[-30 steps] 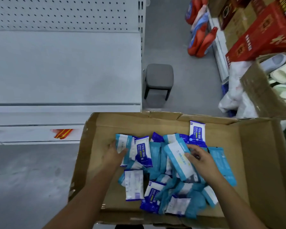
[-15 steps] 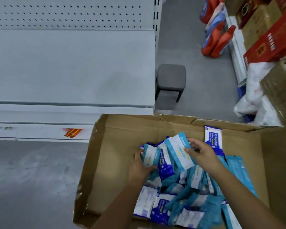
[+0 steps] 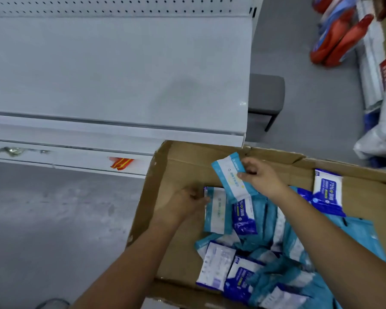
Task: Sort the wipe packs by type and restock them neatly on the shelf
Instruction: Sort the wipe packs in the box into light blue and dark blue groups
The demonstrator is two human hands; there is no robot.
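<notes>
Floor (image 3: pixel 54 219): grey, smooth, with mottled lighter patches.
Shelf (image 3: pixel 120 63): white metal, flat top, raised lip along the front edge; a second ledge sits below it.
Back panel (image 3: pixel 120 5): white pegboard with rows of small holes.
Scrap (image 3: pixel 120 163): red and yellow, on the lower ledge.
Stool (image 3: pixel 266 92): grey padded seat, dark legs, just past the shelf's right end.
Bottles (image 3: pixel 337 41): red and blue, lying at the far right.
Bags (image 3: pixel 383 134): white, heaped near the right edge.
Light: soft and even, with a faint shadow on the shelf top.

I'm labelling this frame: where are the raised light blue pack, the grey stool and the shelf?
light blue pack (image 3: pixel 228 175), head view, white front panel.
grey stool (image 3: pixel 266 92), head view, seat top.
shelf (image 3: pixel 120 70), head view, bare top.
</notes>
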